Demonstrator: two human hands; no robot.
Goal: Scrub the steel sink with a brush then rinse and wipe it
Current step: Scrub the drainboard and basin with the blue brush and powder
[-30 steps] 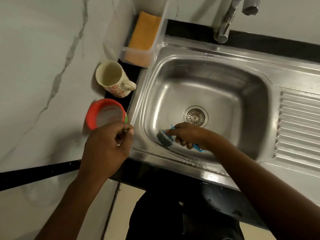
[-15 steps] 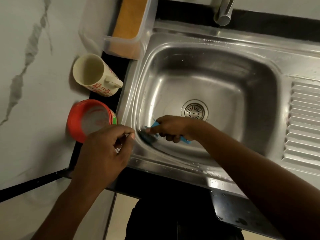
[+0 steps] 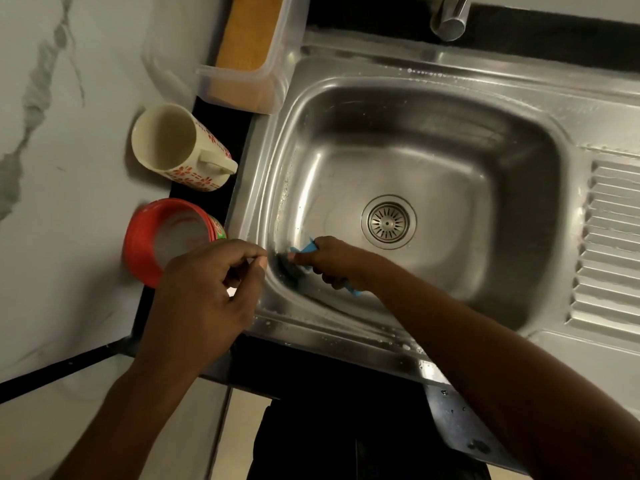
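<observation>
The right hand was down inside the steel sink, at the near-left part of the basin, and its fingers were closed around the blue brush. Only small parts of the blue handle showed at both sides of the fist. The dark head of the brush came out to the left of the hand and lay against the curved corner where the left wall meets the bottom. The drain was just to the far right of this hand, apart from it. The left hand hung over the near-left rim of the sink; its fingers were loosely curled, the thumb close to the forefinger, and nothing was seen in it. Behind this hand stood a red tub on the counter, and farther from it a cream mug with red flowers, both just beside the left rim. A clear box with something orange inside touched the far-left corner of the sink. The tap was at the far edge. To the right of the brush the basin floor was wide and bare, and the ribbed drainboard lay beyond the right wall.
</observation>
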